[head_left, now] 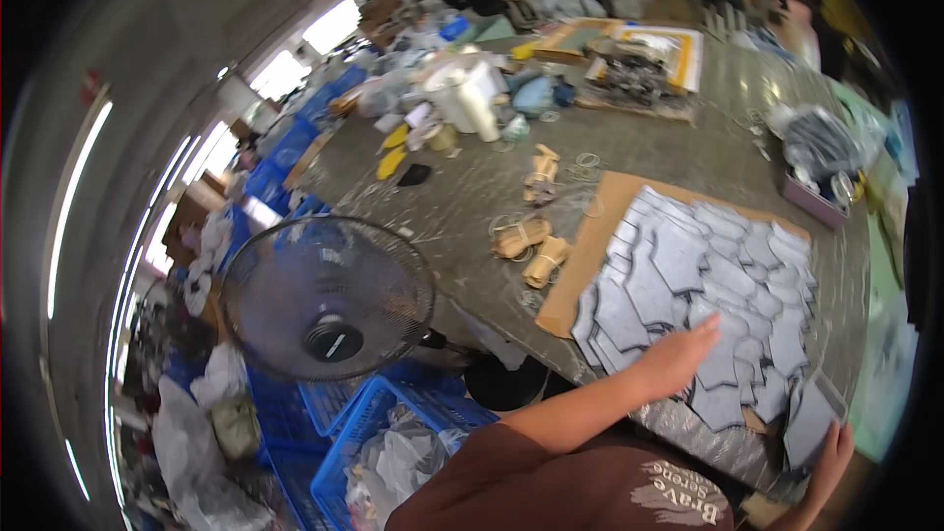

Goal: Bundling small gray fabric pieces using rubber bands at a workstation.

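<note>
Many grey cut pieces [708, 275] lie overlapping on a brown cardboard sheet [590, 236] on the worktable. My left hand [678, 359] rests flat, fingers together and stretched out, on the near pieces of that layer. My right hand [831, 452] is at the table's near right edge and holds a small stack of the same grey pieces [811, 418] upright by its lower corner. My forearms come in from the bottom over my brown shirt.
Bundles of tan parts [536, 241] bound with rubber bands lie left of the cardboard. A round fan [329, 300] stands by the table's left edge above blue crates [393, 413]. White rolls [467, 93], a purple tray [811, 197] and another board of pieces [639, 64] sit farther back.
</note>
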`<state>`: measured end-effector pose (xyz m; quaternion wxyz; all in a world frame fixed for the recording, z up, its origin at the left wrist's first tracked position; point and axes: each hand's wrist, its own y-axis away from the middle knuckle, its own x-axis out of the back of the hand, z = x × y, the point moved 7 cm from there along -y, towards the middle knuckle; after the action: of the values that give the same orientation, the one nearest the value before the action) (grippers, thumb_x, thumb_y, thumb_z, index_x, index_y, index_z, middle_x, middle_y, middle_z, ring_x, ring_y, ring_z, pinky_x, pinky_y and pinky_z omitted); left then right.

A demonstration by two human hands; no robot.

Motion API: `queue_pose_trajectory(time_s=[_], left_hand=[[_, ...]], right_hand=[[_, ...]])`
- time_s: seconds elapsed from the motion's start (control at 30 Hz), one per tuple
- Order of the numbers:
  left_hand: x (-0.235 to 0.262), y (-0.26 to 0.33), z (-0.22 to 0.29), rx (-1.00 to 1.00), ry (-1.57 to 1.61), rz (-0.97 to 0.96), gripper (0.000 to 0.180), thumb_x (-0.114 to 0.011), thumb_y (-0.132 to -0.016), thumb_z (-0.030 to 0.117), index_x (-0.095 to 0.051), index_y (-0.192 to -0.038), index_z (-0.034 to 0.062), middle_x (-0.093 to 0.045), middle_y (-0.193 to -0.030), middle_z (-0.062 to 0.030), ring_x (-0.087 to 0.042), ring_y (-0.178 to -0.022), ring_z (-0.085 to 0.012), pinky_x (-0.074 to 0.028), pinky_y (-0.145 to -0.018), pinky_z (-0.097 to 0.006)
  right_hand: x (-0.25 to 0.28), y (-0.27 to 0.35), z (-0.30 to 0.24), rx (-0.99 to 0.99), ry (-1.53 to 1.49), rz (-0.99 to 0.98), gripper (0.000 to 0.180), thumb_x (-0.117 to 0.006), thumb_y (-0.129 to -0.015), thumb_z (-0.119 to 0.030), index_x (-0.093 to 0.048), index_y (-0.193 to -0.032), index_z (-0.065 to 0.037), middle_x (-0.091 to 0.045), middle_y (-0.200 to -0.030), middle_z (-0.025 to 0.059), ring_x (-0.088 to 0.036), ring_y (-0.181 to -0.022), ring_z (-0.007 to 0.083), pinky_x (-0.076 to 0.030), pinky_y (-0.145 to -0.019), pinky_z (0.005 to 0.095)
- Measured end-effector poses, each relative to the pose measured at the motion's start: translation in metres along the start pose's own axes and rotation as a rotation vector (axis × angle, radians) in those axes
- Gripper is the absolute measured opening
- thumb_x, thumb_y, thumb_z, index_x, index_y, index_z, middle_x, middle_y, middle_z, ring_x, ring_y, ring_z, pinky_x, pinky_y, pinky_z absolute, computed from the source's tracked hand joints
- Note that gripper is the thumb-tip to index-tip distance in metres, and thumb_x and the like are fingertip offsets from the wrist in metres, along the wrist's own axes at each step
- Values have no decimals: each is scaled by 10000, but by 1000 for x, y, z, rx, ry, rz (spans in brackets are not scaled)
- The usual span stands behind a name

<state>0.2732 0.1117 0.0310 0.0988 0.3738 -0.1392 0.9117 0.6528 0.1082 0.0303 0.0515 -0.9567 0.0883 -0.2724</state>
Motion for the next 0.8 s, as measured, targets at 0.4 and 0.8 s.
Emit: queue_pose_trajectory(time_s=[0.4, 0.8], left_hand=[[24, 15, 46, -265, 243, 238, 412, -546, -850, 95, -419, -1222, -32, -478, -1193, -199, -560, -872, -378, -468, -750, -401], [12, 13, 74, -215, 213, -26, 861, -711, -702, 225, -238, -1329, -126, -425, -1013, -213, -569, -736, -376, -461, -653, -409]], right_hand=[[-69, 0, -67, -94, -186, -172, 246, -517, -894, -276, -603, -921, -47, -598, -752, 70, -547, -645, 173, -449, -575, 309], [-197, 35, -106, 166, -548, -602, 449, -676, -792, -444, -575, -783, -6, -579, -663, -12, -515, -592, 50, -386, -529, 180]])
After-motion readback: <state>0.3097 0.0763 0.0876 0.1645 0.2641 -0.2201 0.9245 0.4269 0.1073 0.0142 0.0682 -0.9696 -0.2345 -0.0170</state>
